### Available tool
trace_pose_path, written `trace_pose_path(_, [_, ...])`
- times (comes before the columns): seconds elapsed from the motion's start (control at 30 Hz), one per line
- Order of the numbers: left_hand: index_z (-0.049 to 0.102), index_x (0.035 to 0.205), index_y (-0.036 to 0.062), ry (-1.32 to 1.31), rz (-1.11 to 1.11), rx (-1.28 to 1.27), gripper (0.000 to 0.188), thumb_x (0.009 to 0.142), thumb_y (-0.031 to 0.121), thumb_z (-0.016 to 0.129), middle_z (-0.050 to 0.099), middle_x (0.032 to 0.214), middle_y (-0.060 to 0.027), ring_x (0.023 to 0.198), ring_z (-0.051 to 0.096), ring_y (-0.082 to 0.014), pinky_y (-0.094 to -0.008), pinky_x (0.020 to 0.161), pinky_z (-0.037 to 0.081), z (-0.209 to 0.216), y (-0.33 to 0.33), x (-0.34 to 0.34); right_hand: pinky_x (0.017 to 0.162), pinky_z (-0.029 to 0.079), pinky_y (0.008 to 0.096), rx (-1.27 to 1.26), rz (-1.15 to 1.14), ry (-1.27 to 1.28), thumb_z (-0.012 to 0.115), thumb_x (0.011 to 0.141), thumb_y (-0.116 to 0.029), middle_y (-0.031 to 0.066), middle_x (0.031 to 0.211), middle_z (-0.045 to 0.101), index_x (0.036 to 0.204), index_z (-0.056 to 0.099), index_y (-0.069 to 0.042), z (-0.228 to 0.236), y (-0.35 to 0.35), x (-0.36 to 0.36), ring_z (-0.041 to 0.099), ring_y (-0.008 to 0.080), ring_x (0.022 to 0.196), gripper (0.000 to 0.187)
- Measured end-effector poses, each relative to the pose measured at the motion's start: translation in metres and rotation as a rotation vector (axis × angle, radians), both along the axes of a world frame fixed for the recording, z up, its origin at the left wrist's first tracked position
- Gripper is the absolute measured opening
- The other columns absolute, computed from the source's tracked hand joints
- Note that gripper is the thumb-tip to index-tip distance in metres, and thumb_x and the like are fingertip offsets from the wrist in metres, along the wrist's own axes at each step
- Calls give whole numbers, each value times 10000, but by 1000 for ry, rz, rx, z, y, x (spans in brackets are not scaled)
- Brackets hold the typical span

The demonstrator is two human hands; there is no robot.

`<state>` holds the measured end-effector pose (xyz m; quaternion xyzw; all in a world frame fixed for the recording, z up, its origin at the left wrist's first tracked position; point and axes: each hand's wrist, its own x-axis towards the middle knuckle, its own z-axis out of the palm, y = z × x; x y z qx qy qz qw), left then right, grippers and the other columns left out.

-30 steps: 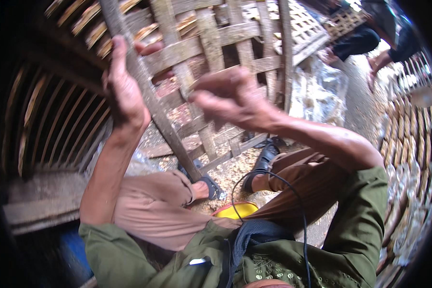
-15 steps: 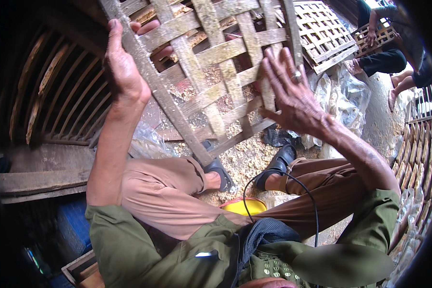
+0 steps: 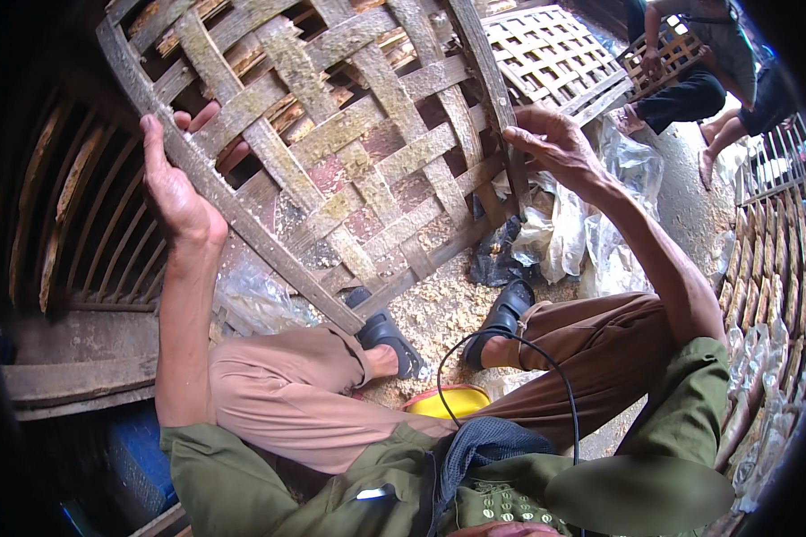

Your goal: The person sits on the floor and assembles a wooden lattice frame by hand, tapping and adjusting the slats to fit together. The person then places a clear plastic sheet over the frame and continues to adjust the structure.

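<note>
A woven wooden lattice panel [image 3: 367, 170], crusted with yellowish residue, is held tilted in front of me above the floor. My left hand [image 3: 184, 201] grips its left rail, thumb on the outer side and fingertips showing through the gaps. On the opposite rail, my right hand [image 3: 560, 148] is closed, thumb on the near face and fingers partly hidden behind the wood. The panel's lower corner hangs close to my left sandal [image 3: 390, 342]. Pale crumbs [image 3: 439, 313] litter the floor beneath it.
Another lattice panel [image 3: 560, 49] lies beyond my right hand, near crumpled clear plastic [image 3: 622, 206]. A co-worker [image 3: 690, 94] handles a similar panel at upper right. A yellow bowl [image 3: 448, 402] sits between my legs. Slatted wood [image 3: 81, 206] stands at left, stacked slats [image 3: 766, 268] at right.
The lattice panel has shifted left and turned more face-on to me. My right hand has gone from spread fingers against the lattice to a grip on the right rail. My left hand moved along with the panel.
</note>
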<state>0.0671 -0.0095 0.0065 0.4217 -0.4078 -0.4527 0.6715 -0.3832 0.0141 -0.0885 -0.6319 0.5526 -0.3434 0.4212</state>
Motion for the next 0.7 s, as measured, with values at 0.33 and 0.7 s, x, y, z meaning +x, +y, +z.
trace_pose_path(0.33, [605,1144,157,36,62,-59,459,1104,601,495,742,1219,-129,1080,727,-255,-462,812,658,10,-8,8,794,647,353,145,-19,-283,731,1049,-413,34,1113,765,1329,670,-68,13,12,-13,772,162,891,449])
trace_pose_path(0.7, [636,1269,180,103,104,-22,463,1109,596,511,708,1340,-47,1161,681,-184,-362,908,563,13,-18,42,678,637,294,220,290,-58,791,1003,-426,17,942,758,1135,766,-48,20,13,-23,730,109,824,402])
